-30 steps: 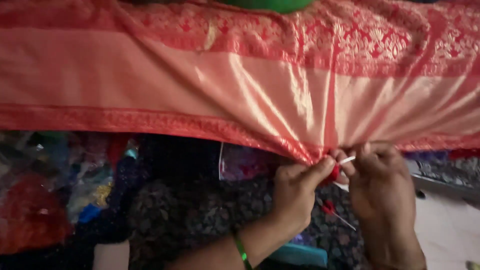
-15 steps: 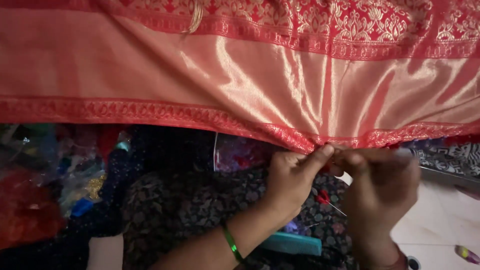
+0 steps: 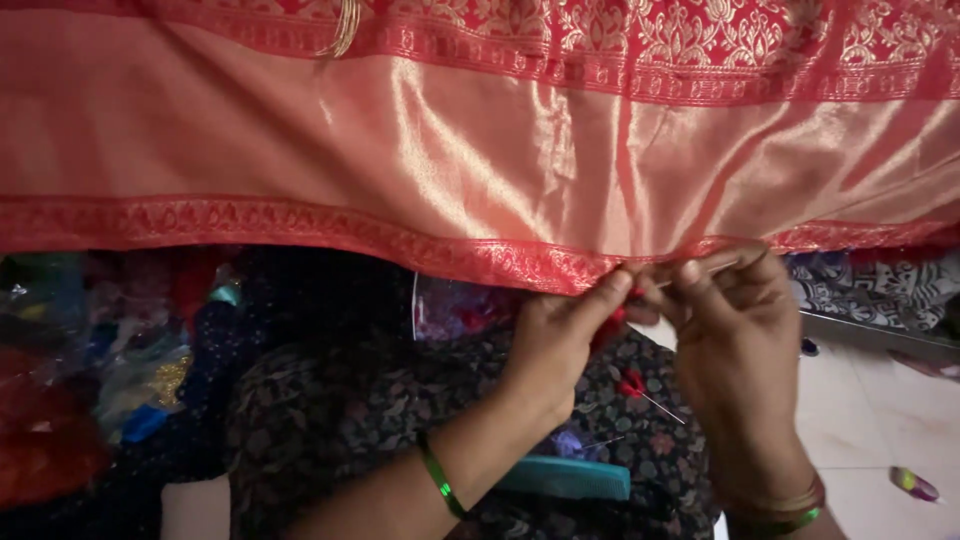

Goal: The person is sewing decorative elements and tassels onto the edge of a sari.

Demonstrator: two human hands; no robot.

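A shiny peach-orange silk cloth (image 3: 480,150) with a red and gold woven border hangs across the upper view. My left hand (image 3: 555,345) pinches its lower red edge at the middle right. My right hand (image 3: 735,340) meets it from the right, fingers closed on the same edge and on a thin pale needle-like stick. A bit of red thread (image 3: 630,385) hangs below the hands. A green bangle (image 3: 438,478) sits on my left wrist, and bangles ring my right wrist.
Below lies dark floral-print fabric (image 3: 330,420) over my lap, with a teal flat object (image 3: 565,478) on it. Coloured bags and cloth pile at the left (image 3: 90,370). White tiled floor (image 3: 870,440) shows at the right with a small spool-like item (image 3: 915,485).
The view has shifted so the cloth sits lower and closer. Both hands stay pinched at the border edge, moving slightly right along it.
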